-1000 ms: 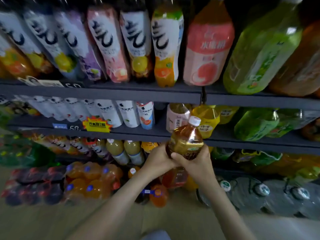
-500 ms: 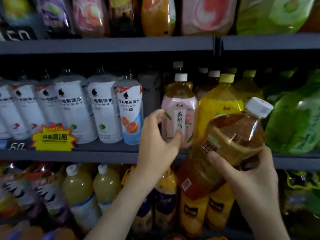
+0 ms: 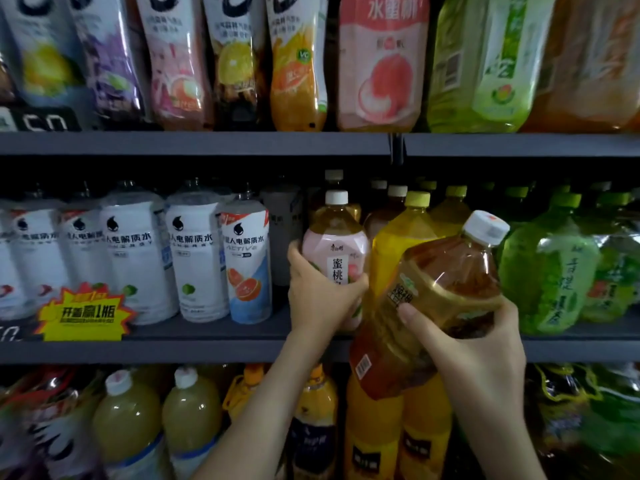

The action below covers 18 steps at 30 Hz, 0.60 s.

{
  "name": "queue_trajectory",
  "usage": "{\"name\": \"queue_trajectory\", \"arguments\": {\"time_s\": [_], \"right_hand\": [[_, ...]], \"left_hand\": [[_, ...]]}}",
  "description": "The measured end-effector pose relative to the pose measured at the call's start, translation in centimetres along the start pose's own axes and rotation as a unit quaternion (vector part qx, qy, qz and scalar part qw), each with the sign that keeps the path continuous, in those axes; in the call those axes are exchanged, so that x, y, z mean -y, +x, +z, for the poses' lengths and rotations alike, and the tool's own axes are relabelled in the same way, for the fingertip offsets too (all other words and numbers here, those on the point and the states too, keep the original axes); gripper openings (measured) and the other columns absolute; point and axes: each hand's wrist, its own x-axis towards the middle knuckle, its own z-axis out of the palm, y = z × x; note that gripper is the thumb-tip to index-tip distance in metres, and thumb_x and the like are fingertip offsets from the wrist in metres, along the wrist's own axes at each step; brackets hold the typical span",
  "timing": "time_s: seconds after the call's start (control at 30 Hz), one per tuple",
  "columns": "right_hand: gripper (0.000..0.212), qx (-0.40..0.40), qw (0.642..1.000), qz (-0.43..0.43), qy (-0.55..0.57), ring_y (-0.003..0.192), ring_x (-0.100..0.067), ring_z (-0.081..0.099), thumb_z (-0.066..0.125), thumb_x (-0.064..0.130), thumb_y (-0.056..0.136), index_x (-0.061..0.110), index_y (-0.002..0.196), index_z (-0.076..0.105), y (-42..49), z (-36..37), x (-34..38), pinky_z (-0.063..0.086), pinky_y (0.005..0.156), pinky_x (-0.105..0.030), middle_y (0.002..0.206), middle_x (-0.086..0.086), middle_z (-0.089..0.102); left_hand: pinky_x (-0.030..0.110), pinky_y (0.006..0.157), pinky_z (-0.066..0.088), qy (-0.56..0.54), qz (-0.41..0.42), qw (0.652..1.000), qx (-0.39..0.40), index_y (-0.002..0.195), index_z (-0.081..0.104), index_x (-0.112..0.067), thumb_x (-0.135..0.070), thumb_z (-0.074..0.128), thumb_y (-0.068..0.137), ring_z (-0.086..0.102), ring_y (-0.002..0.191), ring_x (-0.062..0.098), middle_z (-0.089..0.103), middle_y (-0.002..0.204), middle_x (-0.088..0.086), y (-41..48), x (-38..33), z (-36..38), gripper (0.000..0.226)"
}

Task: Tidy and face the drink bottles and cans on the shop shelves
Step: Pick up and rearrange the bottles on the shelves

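Left hand (image 3: 320, 299) grips shelved pink-label bottle (image 3: 334, 258); right hand (image 3: 481, 344) holds tilted amber bottle (image 3: 433, 299).

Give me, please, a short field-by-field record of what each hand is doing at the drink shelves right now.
Left hand: fingers grip the pink-labelled plastic tea bottle with a white cap
Pink bottle: upright, front row of the dark grey middle shelf
Right hand: holds the amber clear-plastic tea bottle with a white cap
Amber bottle: tilted, cap up and right, in front of the shelf, not on it
Pink bottle's neighbours: yellow-labelled plastic bottle with a yellow cap to its right; white-and-blue electrolyte bottle to its left
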Motion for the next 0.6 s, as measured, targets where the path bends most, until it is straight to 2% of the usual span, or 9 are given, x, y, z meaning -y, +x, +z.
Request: {"name": "queue_trajectory", "arguments": {"time_s": [0.1, 0.2, 0.27, 0.33, 0.37, 0.43, 0.5, 0.6], "right_hand": [[0.105, -0.003, 1.000, -0.002, 0.013, 0.101, -0.009, 0.054, 0.080, 0.058, 0.030, 0.029, 0.125, 0.043, -0.3, -0.1, 0.2, 0.048, 0.084, -0.033, 0.112, 0.012, 0.054], [0.106, 0.004, 0.999, -0.022, 0.030, 0.103, -0.009, 0.054, 0.081, 0.058, 0.030, 0.030, 0.125, 0.043, -0.3, 1.1, 0.5, 0.049, 0.088, -0.035, 0.113, 0.013, 0.053], [0.098, 0.016, 0.998, -0.045, 0.033, 0.100, -0.003, 0.052, 0.085, 0.053, 0.036, 0.033, 0.121, 0.041, -0.1, 2.5, 0.6, 0.047, 0.084, -0.028, 0.110, 0.016, 0.051], [0.095, 0.038, 0.997, -0.067, 0.023, 0.098, 0.000, 0.049, 0.088, 0.048, 0.043, 0.031, 0.123, 0.040, 0.1, 4.4, 0.7, 0.042, 0.079, -0.017, 0.110, 0.016, 0.049], [0.095, 0.043, 0.996, -0.076, 0.011, 0.100, -0.002, 0.049, 0.088, 0.048, 0.045, 0.028, 0.125, 0.040, 0.3, 5.5, 0.7, 0.042, 0.078, -0.016, 0.111, 0.014, 0.049], [0.099, 0.034, 0.995, -0.089, -0.030, 0.107, -0.009, 0.050, 0.085, 0.054, 0.047, 0.021, 0.128, 0.041, 0.8, 7.7, 0.7, 0.047, 0.083, -0.023, 0.116, 0.008, 0.050], [0.103, 0.022, 0.992, -0.097, -0.077, 0.116, -0.015, 0.048, 0.083, 0.059, 0.050, 0.016, 0.133, 0.038, 1.3, 9.9, 0.7, 0.047, 0.089, -0.029, 0.122, 0.003, 0.049], [0.107, 0.015, 0.982, -0.111, -0.154, 0.124, -0.019, 0.040, 0.079, 0.060, 0.057, 0.012, 0.139, 0.030, 2.1, 12.4, 0.9, 0.040, 0.086, -0.028, 0.131, -0.002, 0.044]], "left_hand": [[0.023, 0.083, 0.047, -0.071, -0.015, 0.997, -0.041, 0.142, 0.016, -0.030, -0.033, 0.087, 0.057, 0.048, 0.114, 0.012, 0.042, 0.128, -0.008, -1.8, 0.3, -2.0, 0.110], [0.011, 0.074, 0.048, -0.072, -0.011, 0.991, -0.113, 0.142, 0.020, -0.020, -0.030, 0.089, 0.051, 0.053, 0.106, 0.009, 0.048, 0.123, -0.005, -4.2, 0.3, -4.8, 0.115], [0.005, 0.073, 0.044, -0.045, 0.015, 0.986, -0.162, 0.140, 0.025, -0.008, -0.027, 0.089, 0.048, 0.051, 0.098, -0.001, 0.048, 0.119, -0.003, -5.2, 0.2, -6.6, 0.114], [-0.004, 0.064, 0.037, -0.036, 0.029, 0.983, -0.179, 0.139, 0.028, -0.005, -0.020, 0.090, 0.049, 0.046, 0.085, -0.011, 0.045, 0.113, -0.004, -5.6, 0.1, -8.2, 0.110], [-0.005, 0.062, 0.036, -0.031, 0.027, 0.982, -0.182, 0.140, 0.027, -0.006, -0.020, 0.090, 0.049, 0.045, 0.087, -0.009, 0.044, 0.113, -0.005, -5.6, 0.0, -8.9, 0.111], [0.000, 0.062, 0.037, -0.021, 0.024, 0.982, -0.185, 0.141, 0.026, -0.011, -0.024, 0.090, 0.050, 0.046, 0.096, 0.001, 0.044, 0.115, -0.007, -5.5, 0.0, -10.3, 0.112], [0.006, 0.069, 0.038, -0.017, 0.020, 0.982, -0.186, 0.139, 0.027, -0.012, -0.026, 0.090, 0.050, 0.048, 0.094, 0.006, 0.046, 0.114, -0.007, -5.1, 0.2, -11.1, 0.110], [0.022, 0.074, 0.042, -0.001, 0.013, 0.982, -0.191, 0.138, 0.029, -0.010, -0.028, 0.090, 0.050, 0.049, 0.091, 0.010, 0.048, 0.109, -0.005, -4.5, 0.1, -11.5, 0.109]]}}
